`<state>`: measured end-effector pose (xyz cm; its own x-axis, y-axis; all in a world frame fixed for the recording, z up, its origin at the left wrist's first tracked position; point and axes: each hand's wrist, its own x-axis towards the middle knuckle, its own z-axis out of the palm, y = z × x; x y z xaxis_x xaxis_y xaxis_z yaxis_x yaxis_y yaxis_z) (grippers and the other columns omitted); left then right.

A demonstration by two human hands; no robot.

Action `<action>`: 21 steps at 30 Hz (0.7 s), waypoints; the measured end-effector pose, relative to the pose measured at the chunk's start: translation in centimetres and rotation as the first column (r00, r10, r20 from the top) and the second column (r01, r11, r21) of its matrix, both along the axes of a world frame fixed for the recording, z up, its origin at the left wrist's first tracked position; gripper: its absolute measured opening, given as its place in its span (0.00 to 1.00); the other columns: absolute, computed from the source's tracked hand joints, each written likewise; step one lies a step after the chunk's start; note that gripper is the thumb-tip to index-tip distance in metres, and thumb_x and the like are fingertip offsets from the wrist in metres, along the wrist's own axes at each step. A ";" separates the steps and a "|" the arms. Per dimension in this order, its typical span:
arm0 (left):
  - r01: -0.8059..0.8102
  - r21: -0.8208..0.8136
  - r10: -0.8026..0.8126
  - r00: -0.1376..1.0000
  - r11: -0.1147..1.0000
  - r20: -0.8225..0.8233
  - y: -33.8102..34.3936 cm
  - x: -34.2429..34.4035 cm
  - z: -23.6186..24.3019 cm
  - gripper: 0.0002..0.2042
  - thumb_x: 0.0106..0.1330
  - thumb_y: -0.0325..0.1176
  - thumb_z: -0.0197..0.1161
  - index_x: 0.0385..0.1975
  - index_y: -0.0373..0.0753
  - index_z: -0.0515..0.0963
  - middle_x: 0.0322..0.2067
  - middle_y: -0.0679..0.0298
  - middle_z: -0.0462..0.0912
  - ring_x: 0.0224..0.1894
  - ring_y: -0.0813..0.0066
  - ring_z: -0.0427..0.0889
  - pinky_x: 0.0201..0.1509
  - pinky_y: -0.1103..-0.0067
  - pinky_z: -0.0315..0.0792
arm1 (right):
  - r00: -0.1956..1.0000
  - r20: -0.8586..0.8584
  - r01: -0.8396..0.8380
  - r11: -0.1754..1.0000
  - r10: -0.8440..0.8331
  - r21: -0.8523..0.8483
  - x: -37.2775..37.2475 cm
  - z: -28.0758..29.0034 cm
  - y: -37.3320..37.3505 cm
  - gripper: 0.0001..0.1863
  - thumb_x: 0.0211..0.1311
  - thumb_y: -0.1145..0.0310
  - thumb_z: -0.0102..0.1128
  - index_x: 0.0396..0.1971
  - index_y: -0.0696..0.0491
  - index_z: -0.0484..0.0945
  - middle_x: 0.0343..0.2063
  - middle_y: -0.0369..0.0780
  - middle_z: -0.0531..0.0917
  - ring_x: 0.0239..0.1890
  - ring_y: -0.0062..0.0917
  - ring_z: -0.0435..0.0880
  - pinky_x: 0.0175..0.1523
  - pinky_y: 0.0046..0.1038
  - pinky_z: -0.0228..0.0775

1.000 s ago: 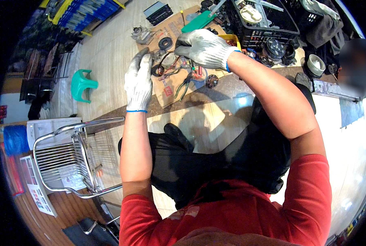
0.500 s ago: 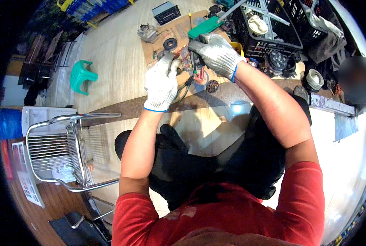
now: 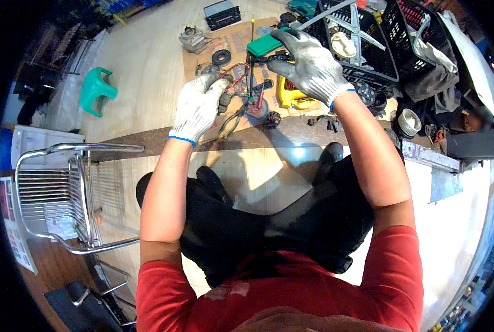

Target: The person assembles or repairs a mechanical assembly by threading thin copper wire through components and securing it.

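Note:
Both my hands wear white knitted gloves with grey palms and blue cuffs. My left hand is closed on a thin reddish wire, which loops up and to the right from its fingers. To the right of it, my right hand is raised with thumb and fingers spread apart. Its fingertips are near a green case and some small black parts; whether they touch is hard to tell. Green-handled pliers lie below my left hand, beside a red-handled tool.
Cardboard lies under the parts, with a black ring and a metal housing. A yellow container sits below my right hand. Black crates stand at the right. A green stool and a metal chair are at the left.
My right hand has moved right, away from my left hand, and its fingers have spread. The yellow container is now more exposed. The whole view has shifted slightly.

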<state>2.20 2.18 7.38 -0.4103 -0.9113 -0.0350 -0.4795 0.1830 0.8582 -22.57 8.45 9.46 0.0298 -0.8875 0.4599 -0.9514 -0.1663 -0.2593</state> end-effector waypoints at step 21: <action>0.210 0.226 -0.250 0.954 0.951 0.167 0.9 -0.3 2.4 0.14 0.70 0.36 0.58 0.44 0.31 0.80 0.28 0.54 0.81 0.30 0.63 0.79 0.36 0.71 0.74 | 0.890 -0.418 -0.223 0.973 0.180 -0.056 3.0 -4.2 0.5 0.05 0.50 0.64 0.61 0.25 0.48 0.81 0.24 0.37 0.84 0.29 0.32 0.88 0.35 0.34 0.78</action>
<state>1.94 3.12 9.74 -0.5750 -0.7580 -0.3078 -0.6040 0.1396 0.7846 -19.53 8.90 5.26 0.4071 -0.7926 0.4539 -0.9128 -0.3704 0.1720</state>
